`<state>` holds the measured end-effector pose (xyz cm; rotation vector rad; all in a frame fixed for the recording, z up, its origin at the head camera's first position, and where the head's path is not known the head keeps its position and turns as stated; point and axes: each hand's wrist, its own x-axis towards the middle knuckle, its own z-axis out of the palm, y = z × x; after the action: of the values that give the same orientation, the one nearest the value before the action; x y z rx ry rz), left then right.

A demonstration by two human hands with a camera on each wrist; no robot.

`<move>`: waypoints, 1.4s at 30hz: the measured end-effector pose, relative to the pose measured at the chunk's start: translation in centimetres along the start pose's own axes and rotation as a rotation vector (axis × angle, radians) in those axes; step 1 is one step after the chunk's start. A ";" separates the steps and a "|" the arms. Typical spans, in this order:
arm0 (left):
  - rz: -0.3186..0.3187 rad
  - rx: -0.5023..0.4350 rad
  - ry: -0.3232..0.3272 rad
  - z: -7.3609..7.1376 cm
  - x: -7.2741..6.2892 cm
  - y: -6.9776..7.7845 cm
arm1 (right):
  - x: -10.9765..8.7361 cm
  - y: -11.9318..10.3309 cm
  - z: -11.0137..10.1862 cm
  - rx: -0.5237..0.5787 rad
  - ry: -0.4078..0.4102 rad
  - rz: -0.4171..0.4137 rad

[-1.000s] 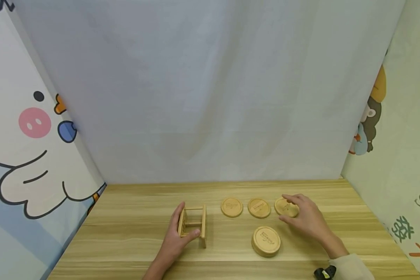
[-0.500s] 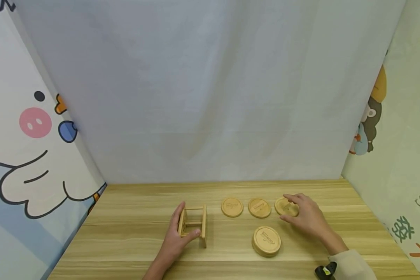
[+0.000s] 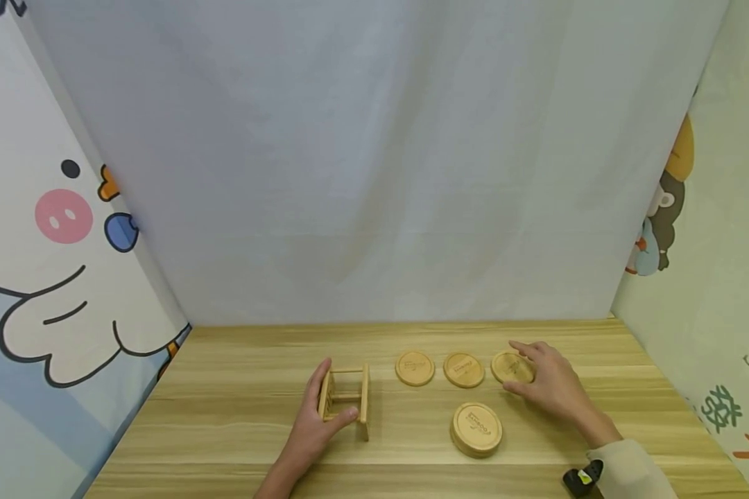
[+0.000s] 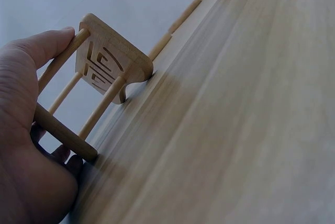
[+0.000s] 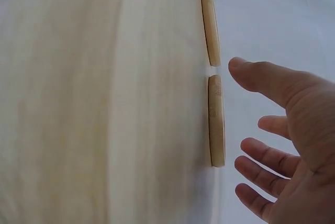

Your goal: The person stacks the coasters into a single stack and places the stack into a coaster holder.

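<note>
My left hand [image 3: 312, 430] grips a small wooden coaster rack [image 3: 365, 402], which stands on the table with fingers on one side and thumb across its near side. In the left wrist view, the rack's far end panel [image 4: 107, 59] has cut-out slots, and round rods join the two ends. Over at the right, my right hand [image 3: 552, 384] hovers with parted fingers above a round bamboo coaster [image 3: 512, 367]. The right wrist view shows a gap between its fingers [image 5: 267, 158] and that coaster [image 5: 216, 122], which lies flat.
Two more coasters, one in the middle [image 3: 464, 370] and one to the left [image 3: 415, 368], form a row with it. Nearer me sits a stack of coasters [image 3: 476, 430]. A pale curtain [image 3: 381, 173] hangs behind the wooden table [image 3: 225, 416], with printed cloths on both sides.
The right hand shifts very slightly over the right-hand coaster, and the head view tilts a little. The left hand, rack and coasters keep their places.
</note>
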<state>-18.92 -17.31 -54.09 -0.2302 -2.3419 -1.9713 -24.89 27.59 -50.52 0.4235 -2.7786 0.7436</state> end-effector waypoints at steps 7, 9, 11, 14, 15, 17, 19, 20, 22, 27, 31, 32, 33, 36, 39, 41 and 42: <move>-0.003 0.000 -0.002 0.0 0.0 0.0 | 0.1 0.3 0.2 -0.004 -0.008 0.002; -0.001 0.003 -0.002 0.0 0.0 0.0 | 0.2 0.3 0.2 0.000 -0.011 0.003; 0.005 0.009 -0.002 0.0 0.0 -0.1 | 0.2 0.4 0.2 0.005 -0.013 0.003; 0.022 0.025 0.000 0.0 0.0 -0.3 | 0.4 0.4 0.1 0.011 -0.015 0.004; 0.027 0.040 0.002 0.0 0.0 -0.4 | 0.4 0.5 0.1 0.011 -0.017 0.004; 0.031 0.056 0.009 0.0 0.0 -0.6 | 0.5 0.5 0.1 0.012 -0.020 0.007; 0.043 0.069 0.013 0.0 -0.1 -0.7 | 0.6 0.6 0.1 0.012 -0.027 0.011; 0.045 0.071 0.015 -0.1 -0.1 -0.8 | 0.6 0.6 0.1 0.011 -0.030 0.014; 0.052 0.064 0.014 -0.1 -0.1 -0.9 | 0.6 0.6 0.2 0.013 -0.034 0.018; 0.070 0.064 -0.002 -0.2 0.0 -1.0 | 0.7 0.6 0.4 0.013 -0.041 0.018; 0.026 0.045 -0.002 -0.2 0.0 -0.7 | 0.8 0.6 0.5 0.004 -0.044 0.010; 0.011 0.037 -0.001 -0.2 0.0 -0.5 | 0.9 0.6 0.5 0.001 -0.045 0.008; 0.000 0.042 0.001 -0.2 0.0 -0.5 | 0.9 0.6 0.5 -0.002 -0.045 0.008; -0.005 0.034 -0.005 -0.1 0.1 -0.3 | 0.9 0.6 0.5 -0.012 -0.049 0.003; 0.016 0.026 -0.008 -0.1 0.1 -0.3 | 0.9 0.5 0.5 -0.018 -0.051 -0.002; 0.028 0.045 -0.003 -0.1 0.1 -0.4 | 0.9 0.5 0.4 -0.021 -0.052 -0.009; 0.034 0.043 -0.003 -0.1 0.1 -0.4 | 0.9 0.5 0.4 -0.022 -0.052 -0.012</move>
<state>-19.04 -17.42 -54.44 -0.2690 -2.3626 -1.9049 -25.96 27.62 -50.81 0.4608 -2.8272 0.7089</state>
